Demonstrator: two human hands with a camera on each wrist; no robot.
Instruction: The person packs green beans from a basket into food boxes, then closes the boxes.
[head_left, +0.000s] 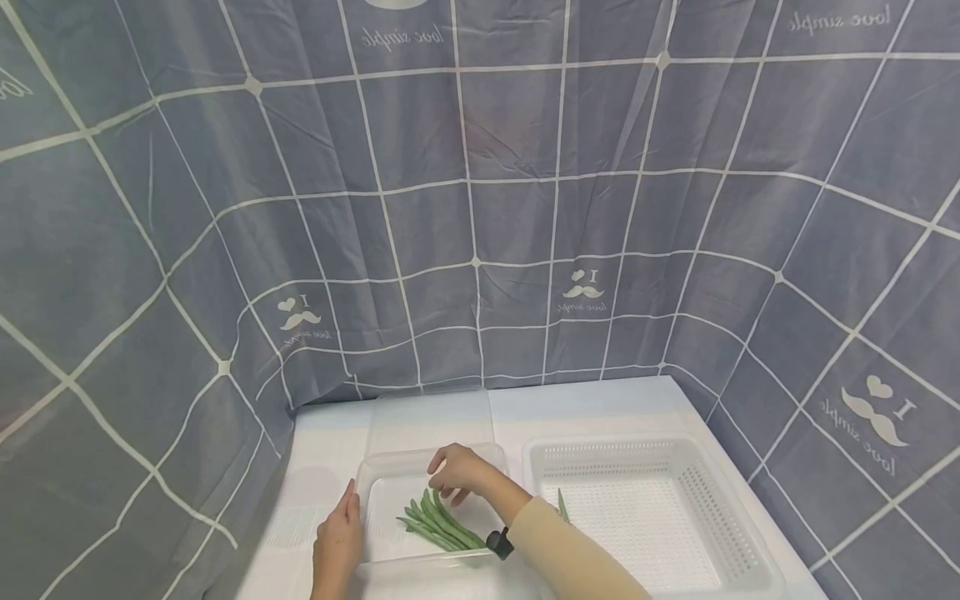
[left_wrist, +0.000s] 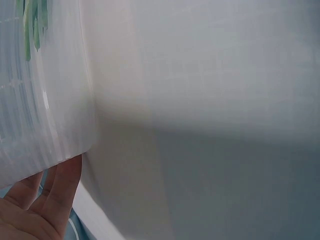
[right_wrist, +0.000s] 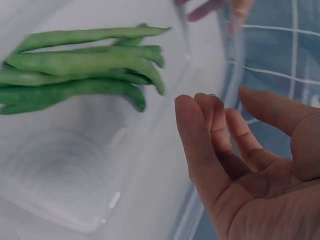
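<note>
Several green beans (head_left: 438,523) lie bunched in a clear plastic container (head_left: 381,543). My left hand (head_left: 339,537) rests at the container's left side, its fingers extended along the wall. From the left wrist view, the fingertips of this left hand (left_wrist: 47,205) meet the container's edge. Over the container, just beyond the bean tips, hovers my right hand (head_left: 461,472). The right wrist view shows that right hand (right_wrist: 240,160) with fingers loosely bent, thumb apart from them and nothing between, beside the green beans (right_wrist: 75,65).
A white perforated basket (head_left: 720,517) stands to the right of the container, with a green bean (head_left: 562,506) at its left side, partly behind the right sleeve. Behind the container lies a clear flat lid (head_left: 431,421). A grey checked curtain (head_left: 510,217) surrounds the white table (head_left: 300,492).
</note>
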